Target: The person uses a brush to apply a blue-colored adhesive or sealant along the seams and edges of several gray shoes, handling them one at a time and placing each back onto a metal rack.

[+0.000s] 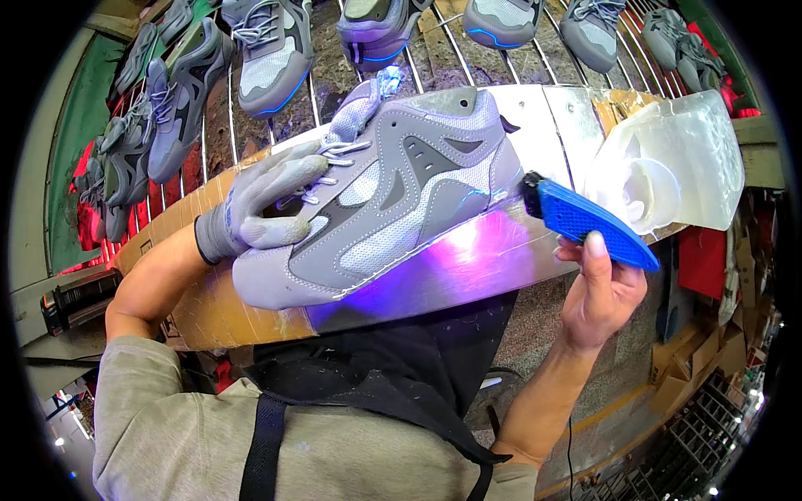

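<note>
A grey shoe upper (pixel 401 196) with mesh panels, stretched over a last, is tilted on its side in the middle of the view, toe to the lower left. My left hand (pixel 269 200), in a grey work glove, grips it over the laces near the toe. At the heel's lower edge hovers a blue-handled brush (pixel 595 227) with dark bristles. My bare right hand (pixel 603 292) pinches its handle between thumb and fingers. The bristle tip sits very close to the heel; whether it touches, I cannot tell. A pale glowing line runs along the shoe's lower edge.
Under the shoe is a bench board (pixel 196 326) covered in cardboard and metal, lit purple. A translucent plastic container (pixel 710 154) with a cup (pixel 656 190) stands on the right. Beyond, several similar shoes (pixel 271 63) rest on a rack of metal rods. Cardboard boxes (pixel 689 359) lie lower right.
</note>
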Action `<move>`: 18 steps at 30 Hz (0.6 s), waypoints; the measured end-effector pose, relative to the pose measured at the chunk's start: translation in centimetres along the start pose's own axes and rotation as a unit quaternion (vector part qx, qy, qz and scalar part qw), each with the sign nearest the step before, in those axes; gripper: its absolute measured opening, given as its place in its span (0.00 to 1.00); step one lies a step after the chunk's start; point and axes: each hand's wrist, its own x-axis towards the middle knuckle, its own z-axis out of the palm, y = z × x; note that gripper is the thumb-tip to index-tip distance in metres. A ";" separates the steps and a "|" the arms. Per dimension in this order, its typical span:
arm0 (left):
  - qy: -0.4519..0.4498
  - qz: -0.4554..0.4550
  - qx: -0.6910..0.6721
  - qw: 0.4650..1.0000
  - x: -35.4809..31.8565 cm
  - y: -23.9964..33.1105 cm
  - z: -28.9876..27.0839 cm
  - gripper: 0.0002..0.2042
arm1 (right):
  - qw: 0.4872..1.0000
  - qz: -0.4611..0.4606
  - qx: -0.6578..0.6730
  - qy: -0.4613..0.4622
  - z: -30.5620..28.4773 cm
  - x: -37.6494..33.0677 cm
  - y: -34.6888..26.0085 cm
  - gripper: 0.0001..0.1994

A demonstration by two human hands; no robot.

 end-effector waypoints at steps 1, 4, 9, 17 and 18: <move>-0.009 -0.016 0.000 1.000 0.1 0.2 -0.1 0.33 | 1.000 0.016 0.005 -0.019 -0.2 0.3 0.3 0.10; -0.026 -0.043 -0.003 0.999 0.3 1.0 -0.5 0.31 | 0.999 -0.002 -0.022 -0.041 0.0 -0.3 -0.2 0.10; -0.015 0.078 0.051 0.996 0.0 0.1 -0.5 0.23 | 0.987 -0.093 -0.108 -0.070 0.7 -2.9 -0.1 0.12; 0.029 0.156 0.066 0.985 0.8 0.6 -0.4 0.21 | 0.996 -0.064 -0.067 0.005 2.7 -5.1 -0.7 0.12; 0.038 0.170 0.067 0.982 0.6 0.4 -0.3 0.21 | 0.992 -0.090 -0.083 0.005 3.2 -5.5 -0.5 0.11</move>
